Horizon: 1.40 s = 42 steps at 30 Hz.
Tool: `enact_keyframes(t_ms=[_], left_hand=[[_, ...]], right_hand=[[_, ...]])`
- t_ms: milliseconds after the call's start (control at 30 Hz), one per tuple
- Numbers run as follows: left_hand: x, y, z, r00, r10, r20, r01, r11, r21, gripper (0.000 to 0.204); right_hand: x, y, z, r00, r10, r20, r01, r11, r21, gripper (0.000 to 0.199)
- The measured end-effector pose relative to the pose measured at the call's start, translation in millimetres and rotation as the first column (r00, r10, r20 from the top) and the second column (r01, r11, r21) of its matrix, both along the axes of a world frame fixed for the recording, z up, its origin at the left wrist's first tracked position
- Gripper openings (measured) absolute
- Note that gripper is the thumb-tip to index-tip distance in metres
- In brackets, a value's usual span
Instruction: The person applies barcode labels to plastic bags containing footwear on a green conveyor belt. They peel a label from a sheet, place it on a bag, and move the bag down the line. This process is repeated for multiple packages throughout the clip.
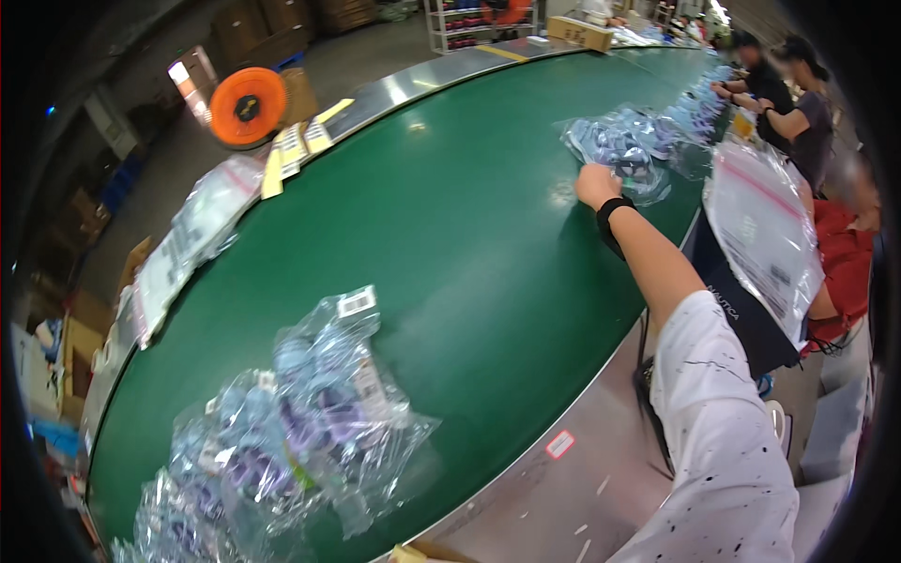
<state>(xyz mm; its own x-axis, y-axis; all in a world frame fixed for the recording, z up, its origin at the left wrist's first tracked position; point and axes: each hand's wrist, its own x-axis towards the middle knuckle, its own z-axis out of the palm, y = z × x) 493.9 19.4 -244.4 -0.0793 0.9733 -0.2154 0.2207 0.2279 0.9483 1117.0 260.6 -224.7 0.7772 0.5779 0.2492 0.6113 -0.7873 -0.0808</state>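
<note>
My right hand, with a black band at the wrist, reaches far across to the back right. Its fingers are closed on the near edge of a clear plastic bag of light blue items that look like shoes. The fingertips are partly hidden by the hand. At the near left lies a heap of clear bags with light blue and purple shoes inside, some bearing white barcode labels. Both groups rest on the green belt. My left hand is out of view.
Flat clear bags and yellow-edged label sheets line the far rim, near an orange fan. More flat bags lie at the right over a dark cloth. Co-workers stand along the right side.
</note>
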Motion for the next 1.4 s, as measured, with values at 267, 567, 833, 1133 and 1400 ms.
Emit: enact_keyframes(t_ms=[267,567,833,1133,1400], left_hand=[[-8.2,8.2,-0.5,0.917,0.040,0.397,-0.061,0.997,0.038,0.047],[-30.7,11.7,42.5,0.953,0.048,0.300,-0.114,0.972,0.205,0.045],[-39.4,12.7,50.8,0.961,-0.016,0.276,-0.071,0.950,0.304,0.025],[-40.2,8.5,49.7,0.991,-0.075,0.114,0.035,0.947,0.320,0.026],[-11.5,13.7,52.5,0.921,-0.136,0.364,0.068,0.979,0.193,0.047]], right_hand=[[-280.2,-16.7,35.4,0.197,0.707,-0.679,-0.625,0.625,0.469,0.043],[-460.2,-155.2,75.9,-0.393,0.811,-0.434,-0.729,0.012,0.685,0.030],[-485.5,-176.4,57.1,-0.319,0.865,-0.387,-0.592,0.137,0.794,0.019],[-479.8,-189.4,55.4,-0.197,0.977,-0.077,-0.694,-0.084,0.715,0.010],[-469.7,-186.6,47.1,-0.140,0.969,0.203,-0.742,-0.238,0.626,0.007]])
